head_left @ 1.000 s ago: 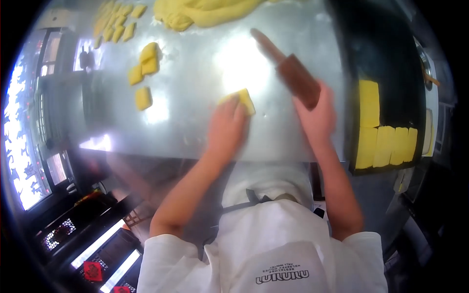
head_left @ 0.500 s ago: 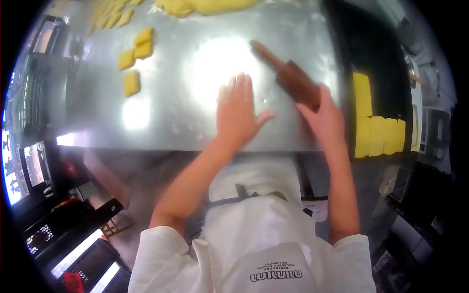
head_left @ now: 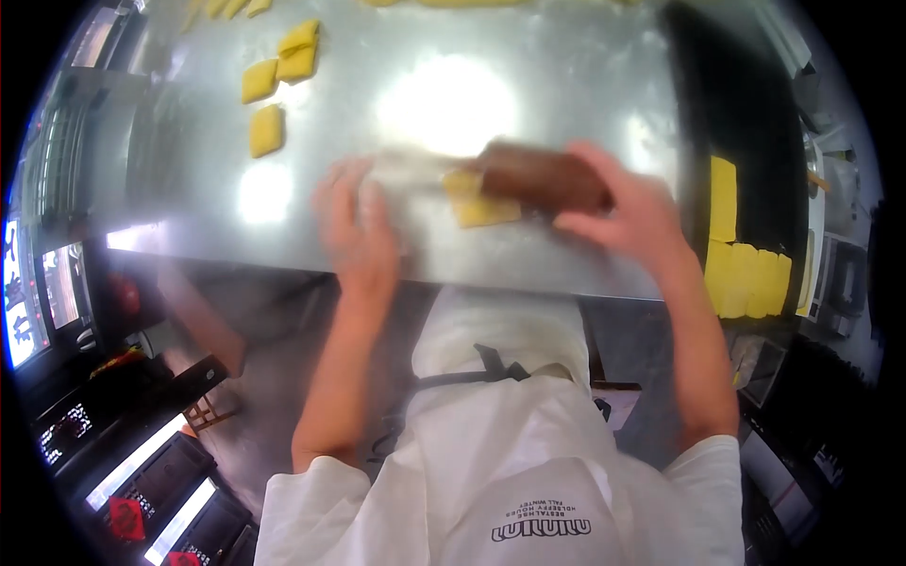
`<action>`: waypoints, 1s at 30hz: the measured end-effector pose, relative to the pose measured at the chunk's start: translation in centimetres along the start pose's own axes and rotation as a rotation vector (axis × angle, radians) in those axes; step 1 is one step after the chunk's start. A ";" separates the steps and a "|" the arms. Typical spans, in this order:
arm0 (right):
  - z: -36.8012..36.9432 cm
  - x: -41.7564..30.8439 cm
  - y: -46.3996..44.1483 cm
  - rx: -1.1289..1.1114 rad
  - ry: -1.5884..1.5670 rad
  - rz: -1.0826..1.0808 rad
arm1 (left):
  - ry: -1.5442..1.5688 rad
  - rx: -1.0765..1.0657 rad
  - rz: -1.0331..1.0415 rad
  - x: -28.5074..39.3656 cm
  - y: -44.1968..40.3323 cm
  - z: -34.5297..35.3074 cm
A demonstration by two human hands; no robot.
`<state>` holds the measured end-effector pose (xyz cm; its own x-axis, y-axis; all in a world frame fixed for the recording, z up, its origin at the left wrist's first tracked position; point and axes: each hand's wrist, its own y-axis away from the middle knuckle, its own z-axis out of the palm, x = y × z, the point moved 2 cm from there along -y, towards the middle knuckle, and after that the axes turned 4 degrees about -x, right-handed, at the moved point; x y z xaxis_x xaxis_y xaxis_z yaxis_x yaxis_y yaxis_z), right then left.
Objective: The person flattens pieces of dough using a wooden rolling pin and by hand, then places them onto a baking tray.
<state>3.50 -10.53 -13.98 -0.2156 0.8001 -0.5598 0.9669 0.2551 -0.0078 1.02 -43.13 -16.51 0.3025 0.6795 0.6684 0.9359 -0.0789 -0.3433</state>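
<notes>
A brown rolling pin (head_left: 540,176) lies almost level across the picture, blurred by motion, over a yellow dough piece (head_left: 483,209) on the metal table. My right hand (head_left: 630,196) is wrapped round the pin's right end. At the blurred left end of the pin is my left hand (head_left: 359,209); its fingers are smeared, and whether they touch the handle cannot be made out. The dough piece is partly covered by the pin. To the left lie a single dough piece (head_left: 267,130), another piece (head_left: 259,81) and a stacked pair (head_left: 297,51).
On the right, a black tray (head_left: 761,132) holds several flat yellow sheets (head_left: 746,280). More dough (head_left: 472,2) shows at the table's far edge, with small pieces at the upper left. The metal table's (head_left: 311,253) near edge runs in front of my apron.
The rolling pin has swung from a slant to nearly level and moved left over the dough. My left hand has moved left, uncovering the dough piece. The view has shifted slightly.
</notes>
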 end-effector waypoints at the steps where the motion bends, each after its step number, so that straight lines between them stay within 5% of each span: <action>1: 0.8 -0.4 -0.8 -0.082 0.026 -0.028 | -0.167 -0.106 0.019 -1.4 0.4 0.7; 4: 3.1 -0.6 -4.6 -0.211 0.068 -0.073 | -0.489 -0.301 0.057 -4.1 0.5 3.0; 7: 3.2 0.5 -8.5 -0.157 0.019 0.057 | -0.552 -0.314 0.156 -4.4 -1.7 3.4; 10: 3.5 0.0 -4.8 -0.088 0.125 -0.133 | -0.440 -0.248 0.072 -5.0 1.6 3.7; 11: 3.6 -0.1 -3.6 -0.055 0.102 -0.213 | -0.463 -0.106 0.197 -4.0 2.7 3.7; 14: 3.6 0.1 -4.3 -0.088 0.122 -0.093 | -0.654 -0.248 0.186 -4.0 2.4 4.3; 18: 3.5 0.8 -7.2 -0.034 0.013 0.009 | -0.505 -0.272 -0.024 -3.9 -1.4 4.5; 22: 4.0 -0.3 -1.6 -0.050 0.056 -0.180 | -0.434 -0.241 0.028 -2.5 3.8 3.6; 25: 3.0 -0.1 -2.7 -0.144 0.032 0.046 | -0.632 -0.488 0.108 -3.3 2.4 4.1; 30: 1.7 3.9 -3.6 0.096 -0.329 0.433 | -0.079 -0.404 -0.168 -2.3 -3.4 3.4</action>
<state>-0.64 -9.23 -17.53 0.2437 0.6051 -0.7580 0.9692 -0.1229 0.2135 -3.43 -42.01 -19.15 0.1396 0.7599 0.6349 0.9712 -0.2302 0.0620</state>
